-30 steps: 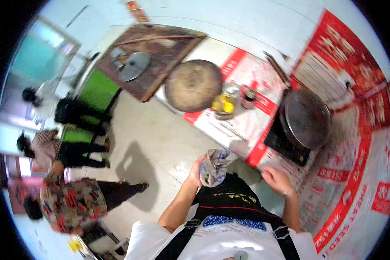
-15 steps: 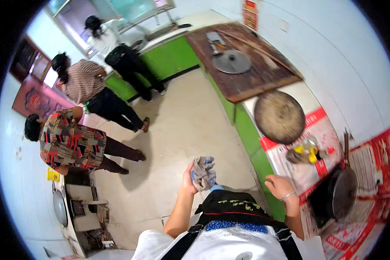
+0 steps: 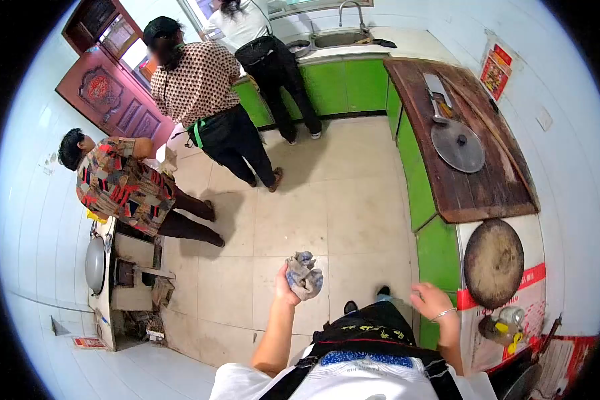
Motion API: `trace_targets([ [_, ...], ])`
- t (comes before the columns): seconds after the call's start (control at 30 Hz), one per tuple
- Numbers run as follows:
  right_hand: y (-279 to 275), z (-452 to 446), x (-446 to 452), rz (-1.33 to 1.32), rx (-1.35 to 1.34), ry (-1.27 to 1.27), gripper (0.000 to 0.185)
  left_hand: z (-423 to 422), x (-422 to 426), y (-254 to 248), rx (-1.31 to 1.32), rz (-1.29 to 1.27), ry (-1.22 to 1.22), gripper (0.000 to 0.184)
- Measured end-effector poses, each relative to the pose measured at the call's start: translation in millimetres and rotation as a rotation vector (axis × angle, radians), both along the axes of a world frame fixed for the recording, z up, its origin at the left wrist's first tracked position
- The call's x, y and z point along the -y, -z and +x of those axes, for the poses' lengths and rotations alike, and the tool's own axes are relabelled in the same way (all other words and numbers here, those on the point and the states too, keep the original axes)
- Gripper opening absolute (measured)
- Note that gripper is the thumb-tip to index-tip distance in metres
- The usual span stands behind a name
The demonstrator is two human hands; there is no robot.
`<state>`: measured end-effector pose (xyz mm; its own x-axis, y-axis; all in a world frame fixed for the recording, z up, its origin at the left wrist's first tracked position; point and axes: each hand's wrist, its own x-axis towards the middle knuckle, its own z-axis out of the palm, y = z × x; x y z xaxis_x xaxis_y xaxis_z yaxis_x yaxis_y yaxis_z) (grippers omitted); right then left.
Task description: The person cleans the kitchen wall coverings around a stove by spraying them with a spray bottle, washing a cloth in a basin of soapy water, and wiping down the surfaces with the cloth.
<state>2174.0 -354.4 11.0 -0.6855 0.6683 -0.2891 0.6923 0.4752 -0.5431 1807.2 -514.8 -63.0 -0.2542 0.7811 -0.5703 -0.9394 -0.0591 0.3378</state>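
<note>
My left hand [image 3: 285, 288] is closed around a crumpled grey cloth [image 3: 305, 277] with blue patches, held out over the tiled floor in front of my body. The cloth hides part of the fingers. To the right, my right hand [image 3: 432, 302] hangs beside the green cabinet front, its fingers loosely bent and apart, with nothing seen in it. A thin bracelet circles that wrist. Nearest to this hand on the counter are a round wooden board [image 3: 493, 263] and some small bottles [image 3: 505, 328].
A dark wooden worktop [image 3: 470, 193] carries a cleaver [image 3: 436, 87], a round lid [image 3: 458, 148] and a long stick [image 3: 487, 123]. Three people stand ahead and left, one near the sink [image 3: 343, 40]. A stove structure [image 3: 132, 273] lines the left wall beside a grey wok [image 3: 95, 265].
My view has shifted forward and turned, bringing the sink and the worktop into fuller sight. The cloth stays in my left hand. The person in the dotted shirt stands more upright.
</note>
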Motion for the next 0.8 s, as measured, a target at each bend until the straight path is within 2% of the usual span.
trace_targets([
  [0.1, -2, -13, -32, -0.03, 0.067, 0.003, 0.033, -9, -25, -11, 0.035, -0.039, -0.086, 0.054],
  [0.17, -2, -19, -58, -0.037, 0.075, -0.006, 0.033, -20, -39, 14, 0.041, -0.041, -0.126, 0.052],
  [0.3, -3, -32, -113, 0.009, 0.044, -0.017, 0.032, -33, -69, 18, 0.079, -0.034, -0.241, 0.049],
  [0.47, -4, -36, -179, 0.024, -0.004, 0.013, 0.032, -47, -114, 24, 0.074, -0.208, -0.328, 0.053],
  [0.63, 4, -36, -228, 0.006, 0.037, 0.042, 0.032, -58, -165, 8, 0.085, -0.11, -0.353, 0.053],
  [0.7, 2, -40, -245, -0.014, 0.111, 0.065, 0.032, -65, -180, 6, 0.0, -0.112, -0.338, 0.051],
  [0.8, 11, -55, -268, -0.084, 0.142, 0.078, 0.032, -91, -195, 25, -0.038, -0.095, -0.3, 0.046],
])
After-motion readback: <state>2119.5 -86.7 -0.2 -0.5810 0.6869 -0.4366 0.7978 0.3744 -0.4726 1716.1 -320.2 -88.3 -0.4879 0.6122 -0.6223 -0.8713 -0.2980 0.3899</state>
